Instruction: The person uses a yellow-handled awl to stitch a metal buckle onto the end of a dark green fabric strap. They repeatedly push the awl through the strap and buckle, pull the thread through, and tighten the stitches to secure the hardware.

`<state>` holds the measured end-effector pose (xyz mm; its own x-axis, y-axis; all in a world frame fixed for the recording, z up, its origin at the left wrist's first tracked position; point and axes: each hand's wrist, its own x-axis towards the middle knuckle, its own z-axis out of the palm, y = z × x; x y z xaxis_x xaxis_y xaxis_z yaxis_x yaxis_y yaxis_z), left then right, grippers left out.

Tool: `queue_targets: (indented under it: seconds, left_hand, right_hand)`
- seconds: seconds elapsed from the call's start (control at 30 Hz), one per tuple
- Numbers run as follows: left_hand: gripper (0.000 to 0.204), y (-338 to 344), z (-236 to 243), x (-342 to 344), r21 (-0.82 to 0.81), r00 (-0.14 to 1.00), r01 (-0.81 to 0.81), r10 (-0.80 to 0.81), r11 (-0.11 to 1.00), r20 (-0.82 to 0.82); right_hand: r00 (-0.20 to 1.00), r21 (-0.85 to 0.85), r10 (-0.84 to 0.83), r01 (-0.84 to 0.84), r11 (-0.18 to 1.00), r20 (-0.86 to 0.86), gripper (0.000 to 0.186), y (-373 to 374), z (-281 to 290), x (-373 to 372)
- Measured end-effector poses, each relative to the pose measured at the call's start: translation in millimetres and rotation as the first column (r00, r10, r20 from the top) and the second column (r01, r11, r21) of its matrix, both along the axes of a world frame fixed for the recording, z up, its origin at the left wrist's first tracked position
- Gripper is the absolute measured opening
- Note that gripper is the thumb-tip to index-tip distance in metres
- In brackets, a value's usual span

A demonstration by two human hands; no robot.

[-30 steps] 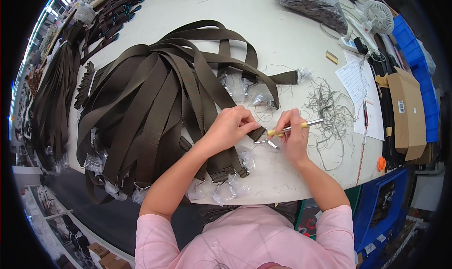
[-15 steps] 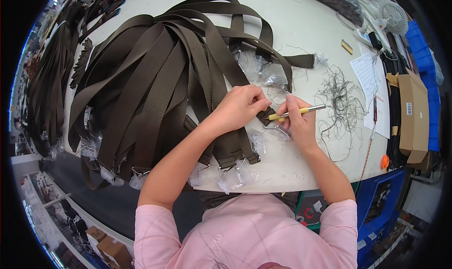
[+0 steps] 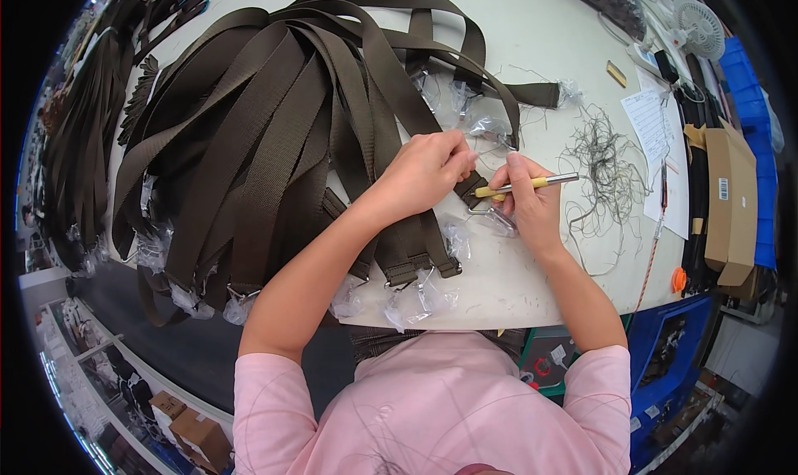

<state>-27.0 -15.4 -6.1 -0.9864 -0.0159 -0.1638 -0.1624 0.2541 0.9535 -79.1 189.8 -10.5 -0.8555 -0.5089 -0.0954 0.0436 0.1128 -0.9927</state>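
My left hand (image 3: 424, 167) has its fingers pinched just above a dark brown strap end (image 3: 470, 191); what they grip is hidden. My right hand (image 3: 529, 196) grips a slim yellow-and-silver pen-like tool (image 3: 552, 180), its tip on that strap end. Below it lies a metal clasp in clear plastic (image 3: 499, 219). A large heap of the same straps (image 3: 249, 134) spreads to the left and above, several ends capped with plastic-wrapped hardware. Tangled loose grey threads (image 3: 605, 180) lie right of my right hand.
At right are paper sheets (image 3: 644, 126), a cardboard box (image 3: 731, 201), blue bins (image 3: 740, 68), a small white fan (image 3: 698, 26) and an orange round object (image 3: 678, 280). A second strap bundle (image 3: 79, 167) hangs at far left. The white table's front edge (image 3: 524, 321) crosses below my hands.
The whole view has shifted, putting table and hands higher in the picture. My left fingertips sit a little higher above the strap end. The tool stays at that end in my right hand.
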Motion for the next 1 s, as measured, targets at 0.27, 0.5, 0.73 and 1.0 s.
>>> queue_targets:
  seconds: [0.27,0.5,0.73,1.0]
  left_hand:
    - [0.042,2.2,12.1,18.7,-0.390,0.933,0.169,-0.274,0.905,-0.233]
    - [0.038,26.7,8.5,7.8,-0.455,0.908,0.026,-0.212,0.890,-0.362]
    - [0.019,43.7,3.3,-1.9,-0.762,0.845,-0.061,-0.372,0.645,-0.383]
    - [0.015,27.4,8.8,-14.6,-0.048,0.993,0.117,-0.116,0.992,0.028]
  right_hand:
    - [0.770,-0.154,-0.123,0.032,0.988,-0.626,0.014,37.2,19.5,-10.0]
    - [0.378,0.367,0.339,0.005,0.930,-0.862,0.033,48.4,12.4,0.9]
    - [0.521,0.341,0.330,-0.077,0.937,-0.787,0.025,60.1,7.7,3.7]
    - [0.729,-0.074,-0.126,0.104,0.992,-0.673,0.051,61.3,25.9,-19.5]
